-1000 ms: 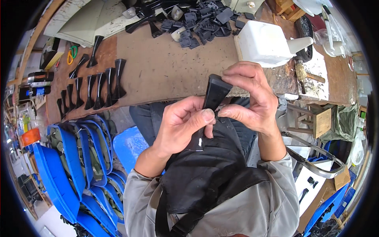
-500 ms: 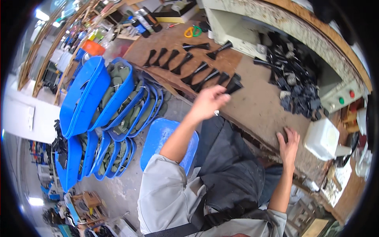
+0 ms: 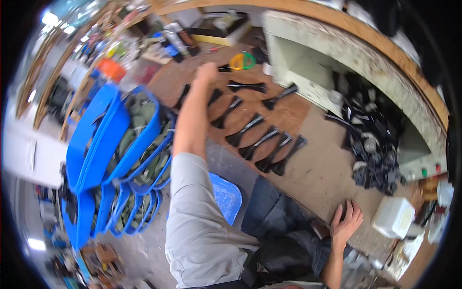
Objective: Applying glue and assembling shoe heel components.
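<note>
My left hand (image 3: 208,73), smeared by motion, reaches over the far left of the brown workbench. Out of its right side sticks a black flared piece (image 3: 224,68), apparently held in the fingers, close to scissors with yellow and green handles (image 3: 242,61). Several similar black pieces, narrow in the middle and wide at the ends, lie in a slanting row, with a front one (image 3: 288,154) and a further one (image 3: 246,86) lying crosswise. My left forearm hides part of this row. Near the front edge, my right hand (image 3: 346,221) rests open on the bench, fingers spread, holding nothing.
A pile of black pieces (image 3: 378,149) spills from a worn white cabinet (image 3: 293,58). Beside it stands a white plastic container (image 3: 393,217). Blue bins (image 3: 94,139) with olive-green parts are stacked at left; another blue bin (image 3: 226,197) sits below the bench. Bottles (image 3: 175,41) stand at the back.
My left hand has gone from the front end of the row to the far left, and a black piece now shows at it. The view has shifted; my right hand stays on the bench.
</note>
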{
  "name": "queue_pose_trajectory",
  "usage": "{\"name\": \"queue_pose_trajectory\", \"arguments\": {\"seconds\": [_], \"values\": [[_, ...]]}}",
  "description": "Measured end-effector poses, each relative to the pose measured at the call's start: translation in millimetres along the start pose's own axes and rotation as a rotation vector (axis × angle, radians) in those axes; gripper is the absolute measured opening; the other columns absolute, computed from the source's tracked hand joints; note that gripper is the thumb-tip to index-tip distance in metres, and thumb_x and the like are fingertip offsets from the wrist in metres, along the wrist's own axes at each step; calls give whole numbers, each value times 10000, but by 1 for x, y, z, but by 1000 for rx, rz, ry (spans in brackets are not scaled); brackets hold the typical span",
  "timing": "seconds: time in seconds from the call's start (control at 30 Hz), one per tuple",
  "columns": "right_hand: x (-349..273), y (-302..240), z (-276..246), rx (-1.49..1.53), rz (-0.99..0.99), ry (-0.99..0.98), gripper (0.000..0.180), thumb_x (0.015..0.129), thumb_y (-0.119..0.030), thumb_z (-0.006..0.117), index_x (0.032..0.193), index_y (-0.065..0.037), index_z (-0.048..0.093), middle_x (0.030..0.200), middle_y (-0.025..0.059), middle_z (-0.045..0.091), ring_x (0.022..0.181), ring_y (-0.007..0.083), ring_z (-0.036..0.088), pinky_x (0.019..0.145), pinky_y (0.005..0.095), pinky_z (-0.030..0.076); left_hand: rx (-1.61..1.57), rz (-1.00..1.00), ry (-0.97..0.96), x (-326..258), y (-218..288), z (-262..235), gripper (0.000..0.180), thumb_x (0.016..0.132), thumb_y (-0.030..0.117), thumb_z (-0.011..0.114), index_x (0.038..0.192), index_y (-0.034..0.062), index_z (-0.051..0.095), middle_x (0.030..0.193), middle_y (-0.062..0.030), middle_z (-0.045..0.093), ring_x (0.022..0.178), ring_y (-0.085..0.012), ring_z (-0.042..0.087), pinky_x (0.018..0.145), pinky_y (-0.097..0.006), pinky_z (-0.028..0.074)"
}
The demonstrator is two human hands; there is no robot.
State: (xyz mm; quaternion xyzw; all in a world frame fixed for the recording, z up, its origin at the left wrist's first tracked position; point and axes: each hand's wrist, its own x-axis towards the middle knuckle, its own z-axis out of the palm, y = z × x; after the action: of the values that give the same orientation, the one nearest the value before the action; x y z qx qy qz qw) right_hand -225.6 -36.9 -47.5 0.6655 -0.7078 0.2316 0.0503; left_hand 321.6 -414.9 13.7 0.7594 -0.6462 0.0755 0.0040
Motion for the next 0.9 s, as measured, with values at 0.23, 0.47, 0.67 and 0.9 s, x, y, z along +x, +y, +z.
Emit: {"name": "queue_pose_trajectory", "arguments": {"seconds": [0.23, 0.47, 0.67, 0.9], "values": [[16, -12, 3, 41, 30, -60, 327, 799, -194, 693, 1087, -63, 613, 1153, 130, 570, 1048, 337, 520, 900, 445, 395, 120, -24, 5, -6, -31, 4, 629, 665, 464, 805, 997, -55, 672, 978, -234, 681, 972, -351, 658, 847, -441, 520], [11, -6, -1, -12, 10, -18, 322, 799, -210, 689, 1082, -77, 612, 1133, 105, 576, 1019, 308, 528, 841, 429, 402, -842, 780, -210, -113, 240, -64, 358, 867, 235, 643, 1102, -35, 628, 1023, -170, 651, 962, -287, 642, 851, -355, 496], [25, 16, 2, 305, 130, 2, 291, 833, -181, 670, 1080, -46, 599, 1057, 149, 572, 943, 353, 550, 800, 428, 463, -241, 928, -30, -125, 345, -27, 383, 870, 218, 611, 1163, -26, 576, 1246, -237, 546, 1172, -382, 518, 992, -442, 422], [70, 53, 17, 231, 257, 120, 255, 864, -165, 643, 1064, -16, 589, 964, 184, 601, 898, 380, 603, 765, 452, 509, -442, 922, -48, -204, 316, -109, 370, 838, 165, 640, 1169, 20, 563, 1147, -244, 606, 1088, -398, 574, 935, -438, 456]]}}
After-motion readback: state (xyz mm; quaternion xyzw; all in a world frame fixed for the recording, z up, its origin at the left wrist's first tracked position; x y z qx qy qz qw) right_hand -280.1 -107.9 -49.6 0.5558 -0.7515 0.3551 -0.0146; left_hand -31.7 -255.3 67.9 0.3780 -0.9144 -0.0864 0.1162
